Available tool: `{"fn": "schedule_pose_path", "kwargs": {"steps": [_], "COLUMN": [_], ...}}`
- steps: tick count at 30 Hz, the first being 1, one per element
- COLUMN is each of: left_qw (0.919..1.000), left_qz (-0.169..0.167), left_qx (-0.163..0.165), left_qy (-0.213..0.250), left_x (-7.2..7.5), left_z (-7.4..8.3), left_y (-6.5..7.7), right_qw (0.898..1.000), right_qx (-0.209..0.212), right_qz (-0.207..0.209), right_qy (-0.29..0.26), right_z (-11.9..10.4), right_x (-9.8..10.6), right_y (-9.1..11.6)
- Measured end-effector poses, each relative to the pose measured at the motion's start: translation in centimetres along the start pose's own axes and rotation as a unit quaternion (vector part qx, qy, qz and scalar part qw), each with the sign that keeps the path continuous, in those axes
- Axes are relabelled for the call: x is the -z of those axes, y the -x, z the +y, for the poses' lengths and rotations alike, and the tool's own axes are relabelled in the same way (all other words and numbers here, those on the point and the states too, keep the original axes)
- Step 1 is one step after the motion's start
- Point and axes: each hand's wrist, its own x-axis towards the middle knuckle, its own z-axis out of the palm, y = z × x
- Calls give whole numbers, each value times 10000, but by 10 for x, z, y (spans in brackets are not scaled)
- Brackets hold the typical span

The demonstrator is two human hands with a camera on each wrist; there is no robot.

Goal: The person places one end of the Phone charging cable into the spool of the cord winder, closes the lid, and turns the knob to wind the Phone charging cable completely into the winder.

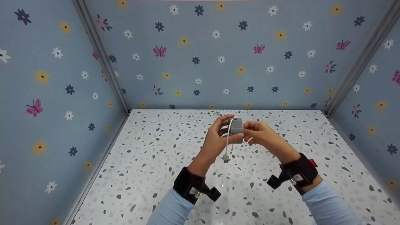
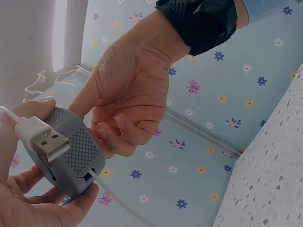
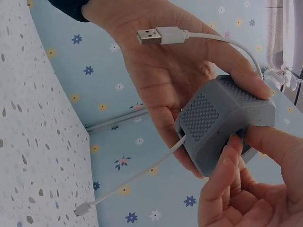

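Observation:
My left hand [image 1: 214, 139] grips a grey cable winder [image 1: 237, 124], a chunky block with diamond-textured sides, raised over the table. Thumb and fingers wrap its outer edges. From the other side, my right hand [image 1: 262, 133] has its thumb and index finger in the round opening of the winder [image 3: 203, 123], pinching there; the fingertips are partly hidden inside. A white cable hangs over the left hand, ending in a USB plug [image 3: 163, 35]. Out of a slot in the textured side runs more white cable [image 2: 118, 201], with a smaller connector [image 3: 84, 208] dangling at its end.
Below the hands lies a white speckled tabletop [image 1: 140, 175]. Blue flower-patterned walls [image 1: 212, 62] stand at the back and both sides, with metal posts [image 1: 103, 56] at the corners. Each wrist wears a black camera strap [image 1: 300, 172].

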Motion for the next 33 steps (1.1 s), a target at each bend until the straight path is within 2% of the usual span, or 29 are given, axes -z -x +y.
{"fn": "schedule_pose_path", "kwargs": {"steps": [3,6,8,10,11,13,14,17,21,23,24,25,26,27,28,29,31,32,33], "left_qw": [10000,10000,10000,10000,10000,10000,10000,10000,9999,9999,9999,9998,9998,9998,9998,9998,9998,9998,9999], "left_qz": [28,28,33,11,-9,-43,-62,-74,-44,-51,-57,-65,-63,-60,-62,-64,-64,-64,-59], "left_qx": [24,6,-2,-13,-19,-40,-55,-66,-76,-115,-124,-134,-133,-120,-108,-94,-54,-37,-22], "left_qy": [-32,-13,-11,1,-1,19,27,-7,-64,-81,-82,-92,-100,-118,-135,-151,-162,-158,-152], "left_x": [1,2,2,2,2,1,1,0,-2,-2,-2,-2,-1,0,0,1,2,2,2], "left_z": [0,-1,-2,-3,-4,-5,-5,-6,-7,-7,-7,-8,-8,-9,-9,-10,-11,-11,-11], "left_y": [0,0,1,1,1,1,1,1,2,1,1,1,1,1,1,1,2,2,2], "right_qw": [9985,9919,9829,9645,9498,9111,8871,8060,7139,6835,6757,6748,6823,7022,7312,7729,8674,9099,9437], "right_qx": [418,873,1253,1824,2239,3180,3660,4947,5854,6050,6081,6068,6000,5836,5578,5221,4190,3557,2879], "right_qz": [224,612,887,1171,1260,1389,1440,1452,1757,1944,2015,2046,2031,1962,1868,1683,1290,1136,1030], "right_qy": [280,684,1014,1509,1785,2224,2417,2908,3417,3591,3646,3669,3650,3576,3453,3190,2352,1809,1261], "right_z": [4,10,14,19,23,29,32,39,42,42,43,43,43,43,43,42,39,37,35], "right_x": [-1,-3,-4,-5,-5,-2,-1,3,2,2,2,2,3,4,5,6,8,8,9], "right_y": [-2,-3,-4,-5,-6,-9,-11,-16,-20,-21,-21,-20,-20,-19,-18,-17,-15,-14,-12]}}
